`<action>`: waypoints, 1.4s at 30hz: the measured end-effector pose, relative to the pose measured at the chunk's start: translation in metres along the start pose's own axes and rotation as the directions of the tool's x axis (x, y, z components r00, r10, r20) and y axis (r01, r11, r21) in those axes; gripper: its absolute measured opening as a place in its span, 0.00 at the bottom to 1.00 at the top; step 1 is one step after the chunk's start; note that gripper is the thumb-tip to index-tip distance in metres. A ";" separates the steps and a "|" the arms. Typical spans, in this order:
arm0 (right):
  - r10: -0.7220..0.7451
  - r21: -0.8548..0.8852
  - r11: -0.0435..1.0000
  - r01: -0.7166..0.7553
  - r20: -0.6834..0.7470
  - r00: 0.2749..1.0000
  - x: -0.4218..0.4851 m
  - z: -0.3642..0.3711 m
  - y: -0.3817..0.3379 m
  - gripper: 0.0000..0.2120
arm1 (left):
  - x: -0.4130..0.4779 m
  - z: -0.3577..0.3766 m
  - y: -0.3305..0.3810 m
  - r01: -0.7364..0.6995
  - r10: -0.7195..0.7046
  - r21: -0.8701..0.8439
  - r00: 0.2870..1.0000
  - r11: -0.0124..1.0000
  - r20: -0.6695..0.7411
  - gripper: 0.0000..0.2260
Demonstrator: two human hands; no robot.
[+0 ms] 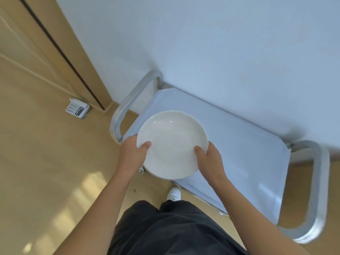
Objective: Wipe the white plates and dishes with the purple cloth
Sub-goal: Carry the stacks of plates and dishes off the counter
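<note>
Plate (173, 144): you are holding it face up over the worktop's (239, 140) near-left corner; I cannot tell whether it is touching.
Left hand (131, 155): it is gripping the left rim, thumb on top.
Right hand (209, 161): it is gripping the right rim in the same way, equally near.
Cloth: no purple cloth is showing, so one hand is probably needing freeing.
Room: bare worktop is lying ahead and right, with the wall (220, 52) behind and the trolley handle (127, 107) just left.

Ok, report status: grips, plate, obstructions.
Left grip and right grip hold plate by rim. Plate over cart. Cloth not in view. Nothing blocking.
</note>
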State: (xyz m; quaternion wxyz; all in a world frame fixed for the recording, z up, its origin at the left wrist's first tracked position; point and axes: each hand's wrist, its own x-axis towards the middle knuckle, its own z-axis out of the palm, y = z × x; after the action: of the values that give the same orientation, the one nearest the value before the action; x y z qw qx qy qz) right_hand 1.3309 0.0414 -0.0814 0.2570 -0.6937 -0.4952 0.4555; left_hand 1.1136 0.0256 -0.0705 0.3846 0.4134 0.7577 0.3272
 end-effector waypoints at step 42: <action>0.419 0.203 0.904 -0.376 -0.251 0.873 0.184 0.038 -0.016 0.24 | 0.266 0.111 0.067 -0.422 0.262 0.483 0.894 0.767 0.364 0.22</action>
State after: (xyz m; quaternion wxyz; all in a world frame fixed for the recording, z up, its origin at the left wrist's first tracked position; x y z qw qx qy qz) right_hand 1.3074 0.2133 -0.1553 0.2778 -0.8186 -0.2639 0.4279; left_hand 1.1369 0.3090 -0.1540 0.2839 0.6798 0.6689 0.0996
